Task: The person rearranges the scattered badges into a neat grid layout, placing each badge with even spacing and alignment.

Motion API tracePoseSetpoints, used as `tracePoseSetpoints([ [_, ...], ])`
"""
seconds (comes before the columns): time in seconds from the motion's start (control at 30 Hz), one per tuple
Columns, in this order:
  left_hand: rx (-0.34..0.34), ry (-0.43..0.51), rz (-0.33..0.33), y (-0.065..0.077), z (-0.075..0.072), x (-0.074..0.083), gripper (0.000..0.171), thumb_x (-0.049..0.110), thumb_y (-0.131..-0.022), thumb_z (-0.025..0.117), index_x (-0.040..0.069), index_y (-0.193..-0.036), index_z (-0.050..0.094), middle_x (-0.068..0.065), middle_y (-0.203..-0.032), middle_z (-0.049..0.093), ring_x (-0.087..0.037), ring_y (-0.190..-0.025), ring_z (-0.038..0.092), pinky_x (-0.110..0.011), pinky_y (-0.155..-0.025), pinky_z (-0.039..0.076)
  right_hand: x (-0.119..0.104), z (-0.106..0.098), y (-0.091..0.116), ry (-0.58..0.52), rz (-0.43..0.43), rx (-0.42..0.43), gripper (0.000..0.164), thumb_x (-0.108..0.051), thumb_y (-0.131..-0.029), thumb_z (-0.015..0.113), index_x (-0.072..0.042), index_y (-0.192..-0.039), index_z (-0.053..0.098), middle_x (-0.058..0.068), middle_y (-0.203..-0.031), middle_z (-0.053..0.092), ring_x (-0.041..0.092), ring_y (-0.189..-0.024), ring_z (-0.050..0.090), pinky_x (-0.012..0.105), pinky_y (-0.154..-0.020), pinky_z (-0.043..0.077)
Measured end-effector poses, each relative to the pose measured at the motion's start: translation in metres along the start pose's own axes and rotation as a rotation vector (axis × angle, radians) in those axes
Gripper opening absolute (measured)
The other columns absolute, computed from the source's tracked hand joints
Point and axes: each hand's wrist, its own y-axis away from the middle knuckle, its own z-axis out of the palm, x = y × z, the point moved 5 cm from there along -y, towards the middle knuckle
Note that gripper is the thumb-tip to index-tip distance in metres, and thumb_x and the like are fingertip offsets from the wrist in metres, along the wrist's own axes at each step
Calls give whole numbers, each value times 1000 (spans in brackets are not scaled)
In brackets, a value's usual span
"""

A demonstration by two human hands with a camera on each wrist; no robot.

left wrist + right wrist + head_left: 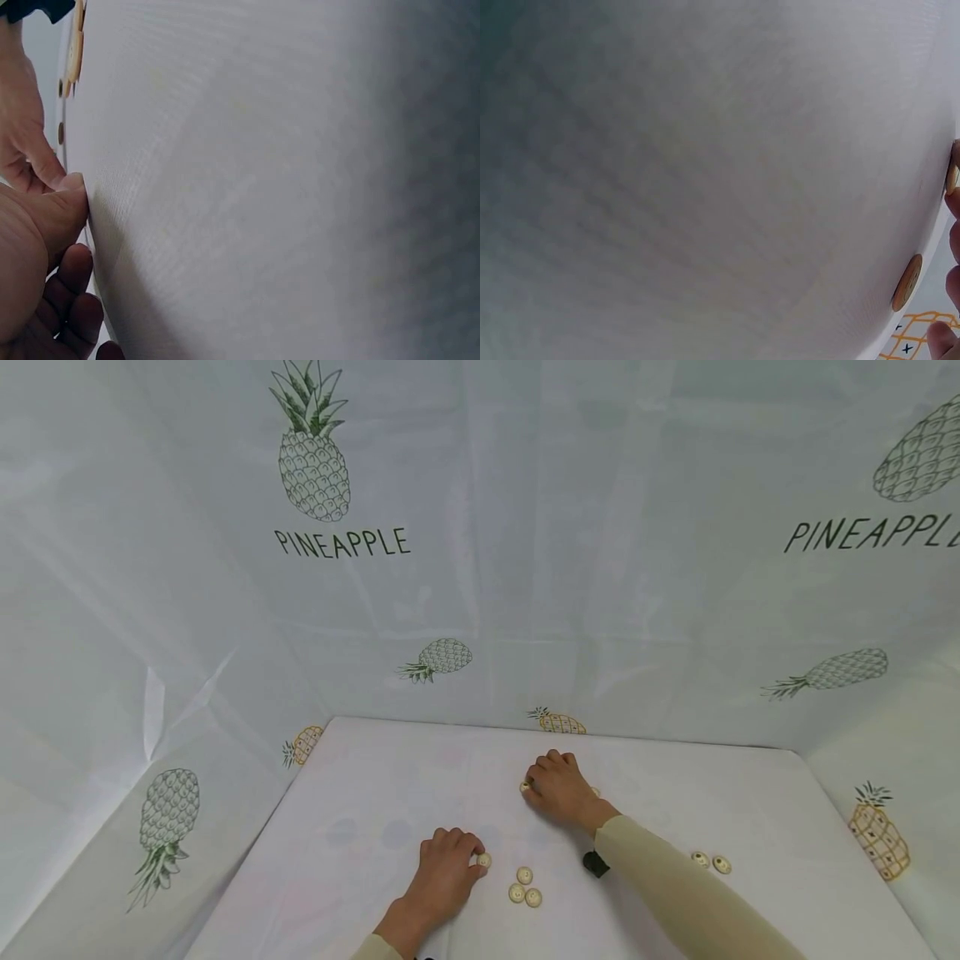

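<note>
Near the front of the table, my left hand point(444, 875) pinches a small round wooden disc point(483, 860) between thumb and forefinger. Farther back, my right hand point(561, 789) holds another wooden disc point(525, 787) at its fingertips, low at the table surface. In the right wrist view, that disc's edge point(952, 176) shows between the fingertips. One more disc point(596, 792) lies just right of the right hand, partly hidden by it. Beside the left hand, three discs with dark markings lie close together, the top one point(524, 876) apart from the lower pair point(517, 892).
Two discs with dark spots, the left one point(700, 858) and the right one point(722, 864), lie beyond the right sleeve point(675, 885). A white cloth covers the table point(375, 793). Pineapple-printed sheets point(525, 568) hang behind and at the sides. A black device point(596, 863) sits at the right wrist.
</note>
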Motion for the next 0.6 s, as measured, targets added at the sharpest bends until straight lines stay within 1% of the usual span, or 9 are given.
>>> tracePoseSetpoints([
  [0.2,7,-6,10,0,0,3,21,32,-93,81,25,-106,65,10,-101,60,-14,-95,48,-43,-87,41,3,-4,5,5,8,-9,21,-35,-101,71,-14,-100,73,0,-100,67,23,-99,51,52,-98,40],
  [0.37,9,4,6,2,1,4,21,31,-93,81,23,-106,66,8,-102,61,-15,-96,48,-45,-88,42,10,-12,11,7,35,13,17,-29,-101,70,-13,-104,73,1,-103,66,24,-102,51,52,-99,40],
  [0.47,8,10,2,2,1,3,22,30,-93,81,22,-106,66,8,-102,61,-15,-96,48,-46,-89,42,17,-20,17,19,57,53,15,-26,-100,70,-12,-104,72,1,-101,65,24,-102,52,51,-99,39],
  [0.6,5,11,-5,0,0,1,21,31,-93,80,22,-107,66,7,-102,62,-15,-97,48,-46,-89,42,27,-35,31,36,72,145,13,-24,-98,73,-11,-100,72,1,-94,63,25,-99,53,52,-97,40],
])
